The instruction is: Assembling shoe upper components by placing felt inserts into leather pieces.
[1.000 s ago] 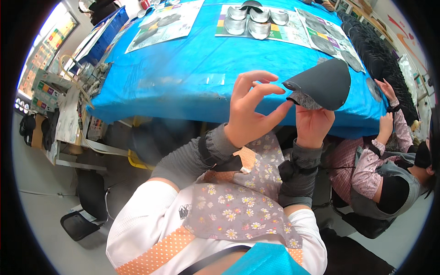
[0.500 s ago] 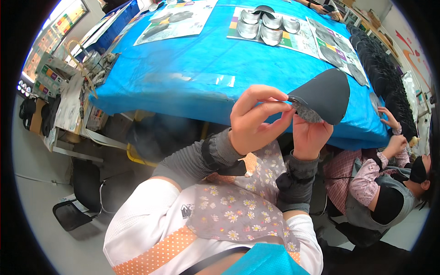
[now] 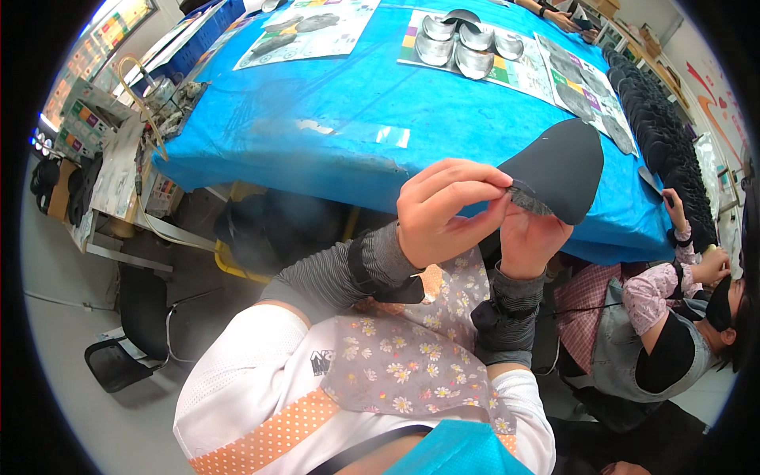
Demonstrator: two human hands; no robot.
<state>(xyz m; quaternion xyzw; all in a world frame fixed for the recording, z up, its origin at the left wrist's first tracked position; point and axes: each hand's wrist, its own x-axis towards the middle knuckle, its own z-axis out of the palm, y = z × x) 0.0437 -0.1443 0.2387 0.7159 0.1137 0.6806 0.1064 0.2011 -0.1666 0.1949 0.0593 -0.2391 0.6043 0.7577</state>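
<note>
A curved black piece (image 3: 560, 168), smooth on top with a rounded far end and a fuzzy grey underside at its near edge, is held up over the front of the blue table. My right hand (image 3: 532, 241) grips it from below, the fingers mostly hidden behind it. My left hand (image 3: 450, 207) is closed in a pinch at the piece's near left edge, where the thumb and fingers meet. Whether a small strip or only the edge lies between those fingertips cannot be made out.
Blue sheeting (image 3: 317, 174) covers the table. Silvery curved shells (image 3: 473, 61) lie on a printed sheet at the back. More grey pieces (image 3: 305, 28) rest on another sheet. A long row of black pieces (image 3: 653, 119) stands on the right, beside a seated co-worker (image 3: 673, 317).
My left fingers have drawn closer together at the black piece's edge, covering the dark bit that showed there. The co-worker on the right has lifted a grey piece from the table.
</note>
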